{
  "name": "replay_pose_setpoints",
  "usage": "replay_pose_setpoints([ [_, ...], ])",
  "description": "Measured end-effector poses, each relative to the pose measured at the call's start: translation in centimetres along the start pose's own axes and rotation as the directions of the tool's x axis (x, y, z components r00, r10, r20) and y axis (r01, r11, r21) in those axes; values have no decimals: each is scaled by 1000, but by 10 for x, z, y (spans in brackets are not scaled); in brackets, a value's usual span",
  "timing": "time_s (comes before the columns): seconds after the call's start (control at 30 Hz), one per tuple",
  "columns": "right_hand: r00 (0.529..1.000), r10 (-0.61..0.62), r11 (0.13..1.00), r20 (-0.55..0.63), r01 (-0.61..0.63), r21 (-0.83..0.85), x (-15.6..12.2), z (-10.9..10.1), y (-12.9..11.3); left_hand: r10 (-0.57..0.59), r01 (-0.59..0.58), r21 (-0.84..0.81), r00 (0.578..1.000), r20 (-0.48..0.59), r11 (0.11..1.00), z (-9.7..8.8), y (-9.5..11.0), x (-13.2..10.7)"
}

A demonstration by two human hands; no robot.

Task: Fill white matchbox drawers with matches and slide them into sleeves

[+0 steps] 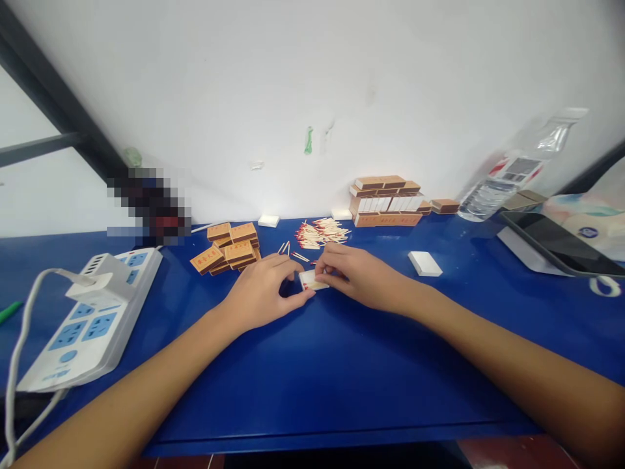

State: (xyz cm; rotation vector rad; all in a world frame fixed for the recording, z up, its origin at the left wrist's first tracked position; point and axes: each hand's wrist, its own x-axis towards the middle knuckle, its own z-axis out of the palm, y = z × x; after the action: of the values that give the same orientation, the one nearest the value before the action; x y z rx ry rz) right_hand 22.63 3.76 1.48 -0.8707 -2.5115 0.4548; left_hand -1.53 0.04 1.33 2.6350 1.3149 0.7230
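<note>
My left hand [263, 290] and my right hand [351, 272] meet at the middle of the blue table [312, 378], both pinched on a small white matchbox tray [312, 281] with red-tipped matches in it. Just behind the hands lies a loose pile of matches [319, 233]. A few single matches [288, 249] lie beside it. A heap of brown matchboxes [228, 247] sits behind my left hand.
A stack of brown and white matchboxes [385, 200] stands by the wall. White trays [424, 263] [268, 221] lie loose. A white power strip [92, 312] with a plug is at left. A plastic bottle [508, 179] and a tablet [556, 244] are at right.
</note>
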Motion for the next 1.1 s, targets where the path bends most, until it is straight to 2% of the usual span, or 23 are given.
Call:
replay_pose_setpoints([
  [0.1,997,-6,1000,-70,5,-7,1,-2,6,-1,1,0,1000,6,1000,0,1,0],
  [0.23,987,74,993,-142,-86,-81,5,-3,23,11,-11,-3,1000,21,1000,0,3,-1],
  [0.37,989,136,988,-62,-140,-66,8,2,35,18,-18,-7,999,32,1000,0,3,0],
  [0.57,981,195,974,5,-193,-119,6,0,31,6,-5,-7,1000,18,1000,-1,1,-1],
  [0.77,987,160,981,-14,-161,-106,5,-4,30,-5,5,2,1000,23,1000,-1,1,-1],
  [0.87,990,138,987,12,-136,-83,5,-3,26,-1,1,6,1000,29,1000,0,1,-1],
  [1.1,981,184,977,68,-174,-123,5,-1,26,5,-6,12,1000,28,1000,0,0,-1],
])
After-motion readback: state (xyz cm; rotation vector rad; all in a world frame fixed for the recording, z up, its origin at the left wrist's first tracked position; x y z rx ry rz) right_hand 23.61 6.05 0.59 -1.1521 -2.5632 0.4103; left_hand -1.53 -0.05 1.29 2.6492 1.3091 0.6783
